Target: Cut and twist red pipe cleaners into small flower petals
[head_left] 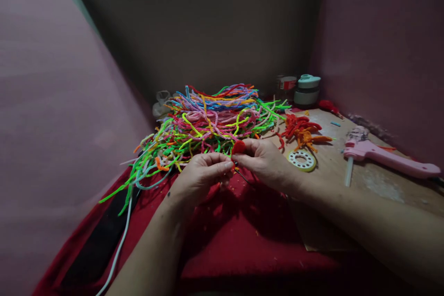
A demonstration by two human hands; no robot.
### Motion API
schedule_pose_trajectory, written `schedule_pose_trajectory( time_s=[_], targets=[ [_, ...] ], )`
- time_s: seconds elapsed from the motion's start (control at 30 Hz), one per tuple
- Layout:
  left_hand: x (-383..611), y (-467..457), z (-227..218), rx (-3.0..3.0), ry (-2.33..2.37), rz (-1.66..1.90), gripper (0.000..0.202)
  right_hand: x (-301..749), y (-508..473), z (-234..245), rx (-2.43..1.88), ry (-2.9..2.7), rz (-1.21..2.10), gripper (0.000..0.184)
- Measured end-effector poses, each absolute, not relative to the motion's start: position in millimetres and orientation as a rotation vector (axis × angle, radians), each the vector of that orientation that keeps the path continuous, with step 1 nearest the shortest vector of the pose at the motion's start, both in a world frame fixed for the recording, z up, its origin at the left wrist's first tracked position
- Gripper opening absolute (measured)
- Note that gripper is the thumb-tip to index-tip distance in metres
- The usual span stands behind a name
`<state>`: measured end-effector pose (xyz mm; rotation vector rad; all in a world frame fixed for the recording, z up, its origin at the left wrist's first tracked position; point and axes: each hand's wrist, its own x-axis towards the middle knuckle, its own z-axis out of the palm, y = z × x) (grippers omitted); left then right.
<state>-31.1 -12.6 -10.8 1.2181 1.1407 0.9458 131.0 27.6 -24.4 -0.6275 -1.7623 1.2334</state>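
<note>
My right hand (261, 159) pinches a small red fuzzy piece (238, 148), which looks like bent pipe cleaner, between thumb and fingers. Close against it, my left hand (210, 169) has thumb and forefinger pressed together. What those fingertips grip is too small to make out. A thin dark stem (243, 176) slants down to the right from between the two hands; which hand holds it I cannot tell. Just behind the hands lies a big heap of pipe cleaners (215, 122) in many colours.
On brown board (336, 215) at right lie red pipe-cleaner shapes (300, 126), orange ones (305, 138), a tape roll (293, 159) and a pink glue gun (391, 155). A lidded jar (307, 90) stands behind. Red cloth (243, 249) covers the table; a white cable (121, 240) crosses a black slab (97, 249).
</note>
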Motion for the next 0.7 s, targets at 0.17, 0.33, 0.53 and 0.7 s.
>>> schedule_pose_trajectory(
  time_s=[0.17, 0.33, 0.53, 0.7],
  targets=[
    [-21, -19, -14, 1.725, 1.484, 1.029, 0.013, 131, 24, -24, -0.724, -1.803, 1.107, 0.009],
    [-9, -26, -22, 2.994, 1.834, 1.016, 0.02, 129, 22, -21, -0.79, -1.551, 1.468, 0.013],
    [-15, -22, -20, 2.644, 1.737, 1.235, 0.009, 129, 26, -20, -0.79, -1.345, 1.689, 0.02],
    [-31, -15, -14, 1.344, 1.336, 1.138, 0.012, 131, 30, -20, -0.571, -1.482, 1.658, 0.018]
  ],
)
